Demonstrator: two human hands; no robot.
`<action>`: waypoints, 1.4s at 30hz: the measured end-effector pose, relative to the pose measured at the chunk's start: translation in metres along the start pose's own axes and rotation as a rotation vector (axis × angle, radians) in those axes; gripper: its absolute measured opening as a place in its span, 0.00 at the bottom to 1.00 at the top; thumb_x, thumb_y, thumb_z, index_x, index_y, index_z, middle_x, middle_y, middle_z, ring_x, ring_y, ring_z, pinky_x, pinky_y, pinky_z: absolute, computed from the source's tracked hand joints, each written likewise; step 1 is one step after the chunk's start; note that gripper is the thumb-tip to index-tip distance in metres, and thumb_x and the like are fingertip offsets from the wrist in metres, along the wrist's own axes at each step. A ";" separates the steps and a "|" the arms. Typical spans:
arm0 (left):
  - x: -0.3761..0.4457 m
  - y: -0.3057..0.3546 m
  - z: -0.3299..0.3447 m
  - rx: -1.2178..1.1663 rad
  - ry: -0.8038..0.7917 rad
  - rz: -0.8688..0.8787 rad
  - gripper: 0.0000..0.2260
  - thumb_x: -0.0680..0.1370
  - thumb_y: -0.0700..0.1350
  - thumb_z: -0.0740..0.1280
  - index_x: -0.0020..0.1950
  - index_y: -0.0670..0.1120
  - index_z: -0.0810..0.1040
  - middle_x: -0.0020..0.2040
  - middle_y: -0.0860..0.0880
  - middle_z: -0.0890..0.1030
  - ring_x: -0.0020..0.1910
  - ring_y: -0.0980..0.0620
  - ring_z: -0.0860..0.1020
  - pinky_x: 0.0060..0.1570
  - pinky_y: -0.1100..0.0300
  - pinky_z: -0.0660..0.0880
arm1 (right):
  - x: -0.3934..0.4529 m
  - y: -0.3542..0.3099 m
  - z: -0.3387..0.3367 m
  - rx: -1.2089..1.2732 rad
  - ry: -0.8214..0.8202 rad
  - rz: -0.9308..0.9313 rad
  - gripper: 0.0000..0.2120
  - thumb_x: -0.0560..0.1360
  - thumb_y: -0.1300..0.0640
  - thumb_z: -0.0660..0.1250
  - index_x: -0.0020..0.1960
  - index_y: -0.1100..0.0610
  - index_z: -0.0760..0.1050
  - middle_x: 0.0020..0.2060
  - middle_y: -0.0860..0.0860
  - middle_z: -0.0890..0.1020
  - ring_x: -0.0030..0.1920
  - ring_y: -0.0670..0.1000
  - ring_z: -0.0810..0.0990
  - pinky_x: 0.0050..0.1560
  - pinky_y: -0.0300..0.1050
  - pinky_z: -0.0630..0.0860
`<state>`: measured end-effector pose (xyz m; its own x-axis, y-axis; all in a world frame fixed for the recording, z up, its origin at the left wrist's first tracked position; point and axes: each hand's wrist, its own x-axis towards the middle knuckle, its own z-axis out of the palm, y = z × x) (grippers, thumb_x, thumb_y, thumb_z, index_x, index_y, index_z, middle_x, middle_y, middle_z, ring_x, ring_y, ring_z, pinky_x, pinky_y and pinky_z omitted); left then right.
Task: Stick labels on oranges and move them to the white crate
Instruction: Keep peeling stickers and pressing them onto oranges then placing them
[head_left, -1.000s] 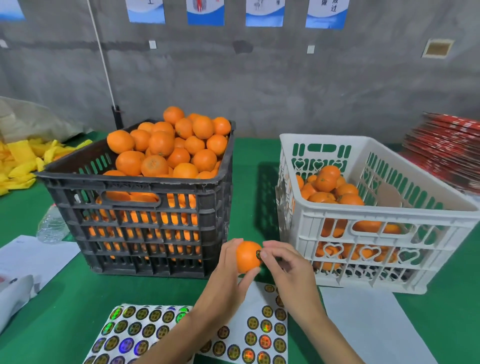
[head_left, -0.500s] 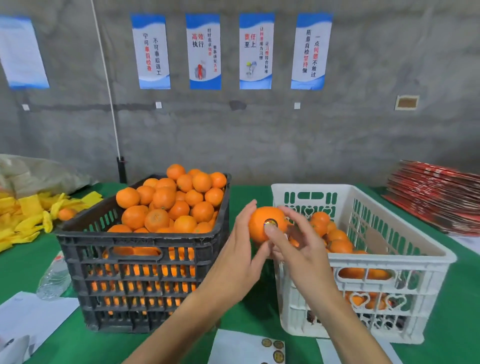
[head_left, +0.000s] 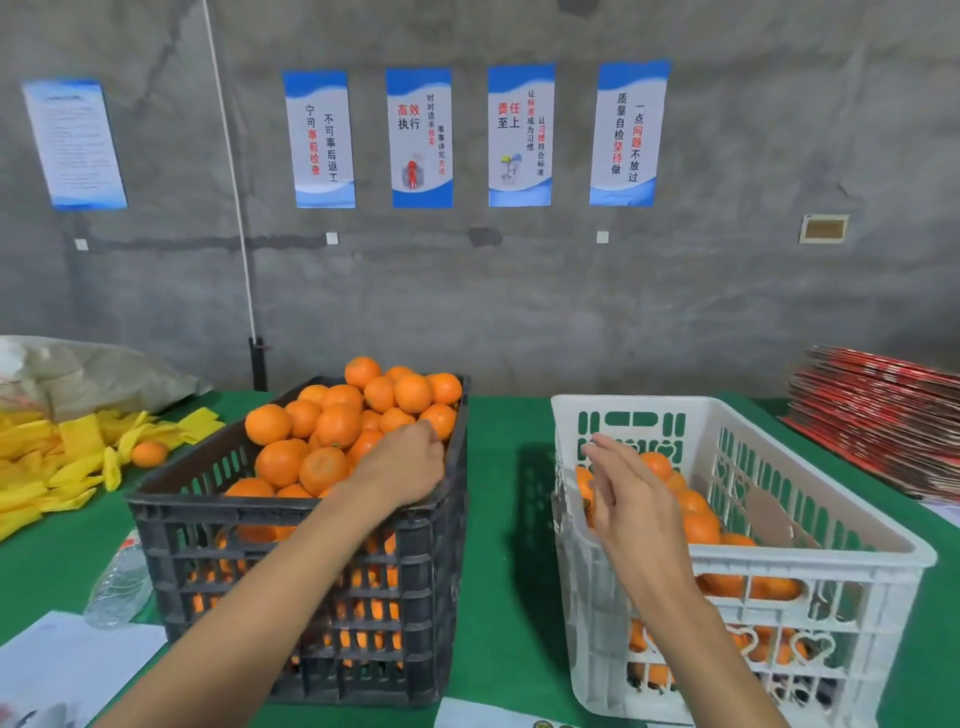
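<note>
At about 6 o'clock, at the very bottom edge, a corner of the label sheet (head_left: 524, 719) peeks in on the green table (head_left: 506, 545). Above it the two crates stand side by side, well apart from one another.

The right hand (head_left: 631, 501) hovers at about 3 o'clock over the near left corner of the white crate (head_left: 810, 564), fingers (head_left: 602, 449) loosely extended and spread, holding nothing. The oranges in the white crate (head_left: 698, 522) lie just below and beyond the palm, none visibly in contact with it.

At about 9 o'clock, the left hand (head_left: 402, 467) rests in the black crate (head_left: 291, 525), knuckles up, fingers curled down into the heap of unlabelled oranges (head_left: 337, 423) near the crate's right wall. Whether it has closed round one fruit I cannot tell; the fingertips are hidden under the hand.

These fruits look light, firm and round with a faintly dimpled skin, so they should roll readily and the heap may shift when one is pulled out. A wrap of thumb and fingers around the widest part seems the safe hold, leaving a smooth cheek bare for the label.

Farther off, a loose orange (head_left: 149, 453) sits among yellow wrappers (head_left: 67, 457) at 10 o'clock, and red flat cartons (head_left: 878, 410) are stacked at 2 o'clock.
</note>
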<state>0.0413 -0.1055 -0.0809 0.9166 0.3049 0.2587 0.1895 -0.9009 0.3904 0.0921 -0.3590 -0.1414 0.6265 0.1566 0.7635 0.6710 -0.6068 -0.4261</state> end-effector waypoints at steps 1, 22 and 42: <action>0.007 -0.008 -0.004 0.039 -0.135 -0.065 0.08 0.83 0.44 0.60 0.56 0.41 0.75 0.54 0.41 0.80 0.52 0.42 0.77 0.47 0.55 0.71 | 0.001 -0.005 0.005 0.016 0.013 -0.036 0.15 0.79 0.66 0.66 0.64 0.58 0.82 0.67 0.50 0.80 0.65 0.50 0.79 0.69 0.42 0.70; -0.068 0.025 0.038 -0.280 0.584 0.487 0.31 0.73 0.50 0.76 0.74 0.46 0.72 0.68 0.48 0.76 0.66 0.48 0.74 0.66 0.55 0.72 | -0.022 -0.055 0.032 0.459 -0.209 0.016 0.29 0.81 0.31 0.52 0.78 0.42 0.61 0.64 0.44 0.79 0.58 0.41 0.80 0.59 0.45 0.78; -0.141 -0.063 0.233 -0.273 -0.069 0.386 0.29 0.83 0.56 0.62 0.79 0.51 0.52 0.77 0.50 0.57 0.75 0.48 0.64 0.71 0.55 0.68 | -0.176 0.064 0.051 -0.015 -0.882 -0.030 0.35 0.74 0.28 0.58 0.67 0.53 0.80 0.60 0.42 0.73 0.63 0.42 0.71 0.64 0.35 0.68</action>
<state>-0.0180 -0.1636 -0.3481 0.9246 -0.0658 0.3753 -0.2608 -0.8274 0.4974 0.0450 -0.3855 -0.3273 0.6907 0.7133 0.1189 0.6908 -0.6021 -0.4004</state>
